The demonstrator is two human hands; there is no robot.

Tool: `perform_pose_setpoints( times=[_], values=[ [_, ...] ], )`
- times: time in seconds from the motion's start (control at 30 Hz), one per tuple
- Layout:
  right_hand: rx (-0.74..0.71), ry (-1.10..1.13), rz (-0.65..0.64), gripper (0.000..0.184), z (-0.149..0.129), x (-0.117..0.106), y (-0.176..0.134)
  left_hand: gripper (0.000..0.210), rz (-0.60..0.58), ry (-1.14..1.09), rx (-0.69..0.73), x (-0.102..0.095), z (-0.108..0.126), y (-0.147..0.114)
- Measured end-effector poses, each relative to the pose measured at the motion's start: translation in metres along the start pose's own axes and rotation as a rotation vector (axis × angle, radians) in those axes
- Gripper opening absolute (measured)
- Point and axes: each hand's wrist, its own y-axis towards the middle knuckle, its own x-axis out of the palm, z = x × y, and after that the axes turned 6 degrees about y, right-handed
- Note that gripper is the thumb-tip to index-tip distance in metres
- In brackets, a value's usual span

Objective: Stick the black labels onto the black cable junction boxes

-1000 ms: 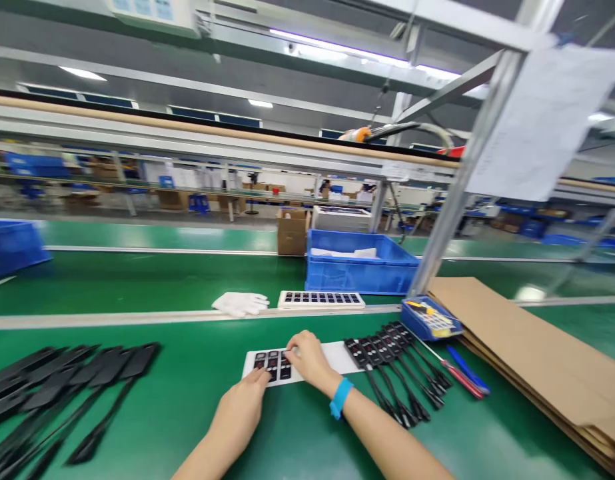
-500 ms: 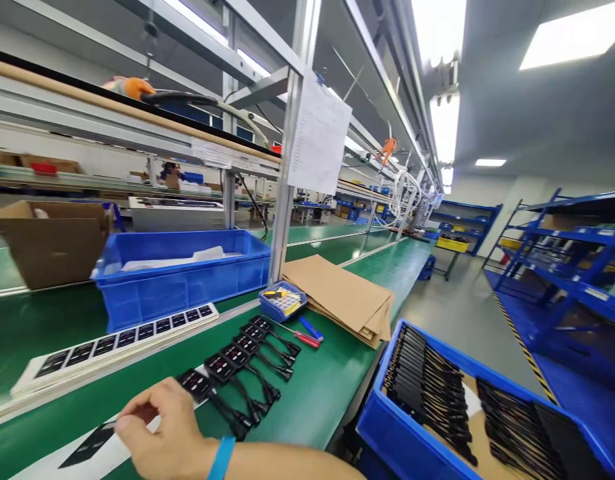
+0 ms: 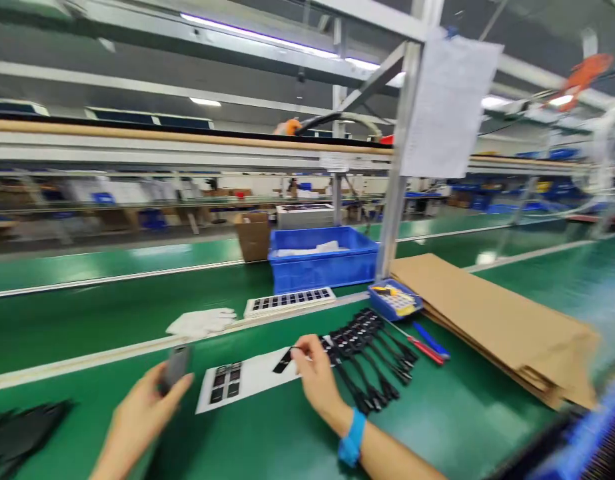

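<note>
My left hand (image 3: 140, 413) grips a dark grey, box-like device (image 3: 176, 367), slightly blurred. Between the thumb and fingers of my right hand (image 3: 314, 377) is one end of a black label (image 3: 283, 361), which hangs over a white label sheet (image 3: 257, 373). Several more black labels (image 3: 226, 383) stick to the sheet's left part. Just beyond my right hand lies a row of black devices with short cables (image 3: 360, 333), their labelled faces up. A blue wristband (image 3: 353, 437) circles my right wrist.
White gloves (image 3: 201, 323) and a stack of label sheets (image 3: 290, 301) lie behind the work strip. A blue bin (image 3: 324, 260) stands further back. To the right are a small blue tray (image 3: 394, 300), a red screwdriver (image 3: 426, 351) and cardboard sheets (image 3: 487, 320). Black parts (image 3: 24, 430) lie at lower left.
The view has swung left. My left hand has come into view with the grey device. My right hand now holds the black label, lifted at an angle over the sheet.
</note>
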Motion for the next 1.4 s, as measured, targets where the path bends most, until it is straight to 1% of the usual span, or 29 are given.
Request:
perform_pose_setpoints(
  times=[0.03,0.07,0.1,0.13,0.2,0.23,0.3,0.37,0.43,0.53,0.73,0.9,1.23,1.4],
  values=[
    [0.011,0.028,-0.027,0.018,0.001,-0.001,-0.001,0.052,-0.061,-0.146,-0.032,-0.004,-0.001,-0.009],
    [0.020,0.052,-0.049,0.019,0.002,-0.001,-0.001,0.051,-0.142,-0.333,-0.053,-0.001,0.003,-0.018],
    [0.031,0.070,-0.068,0.021,0.004,-0.002,-0.002,0.049,-0.246,-0.563,-0.049,0.007,0.009,-0.027],
    [0.043,0.078,-0.084,0.022,0.005,-0.002,-0.003,0.050,-0.311,-0.715,-0.082,0.018,0.016,-0.035],
    [0.062,0.072,-0.105,0.024,0.007,-0.003,-0.005,0.056,-0.404,-0.942,-0.204,0.042,0.029,-0.049],
    [0.069,0.065,-0.113,0.025,0.007,-0.003,-0.006,0.059,-0.455,-0.998,-0.242,0.051,0.034,-0.055],
    [0.081,0.051,-0.130,0.025,0.007,-0.004,-0.008,0.059,-0.556,-1.058,-0.274,0.061,0.040,-0.067],
    [0.101,0.032,-0.148,0.024,0.005,-0.004,-0.009,0.053,-0.640,-1.081,-0.266,0.061,0.042,-0.077],
    [0.127,0.007,-0.169,0.023,0.003,-0.003,-0.011,0.049,-0.691,-1.093,-0.251,0.059,0.042,-0.083],
    [0.154,-0.037,-0.187,0.025,0.001,-0.002,-0.014,0.052,-0.729,-1.105,-0.246,0.057,0.043,-0.087],
    [0.197,-0.073,-0.194,0.032,0.001,-0.001,-0.018,0.055,-0.784,-1.099,-0.252,0.060,0.045,-0.088],
    [0.230,-0.075,-0.207,0.031,0.003,-0.001,-0.022,0.057,-0.797,-1.110,-0.248,0.059,0.046,-0.089],
    [0.223,-0.086,-0.225,0.027,0.001,0.000,-0.023,0.053,-0.816,-1.114,-0.239,0.058,0.046,-0.090],
    [0.218,-0.086,-0.213,0.027,0.001,0.001,-0.023,0.049,-0.820,-1.102,-0.230,0.059,0.045,-0.092]
  ],
)
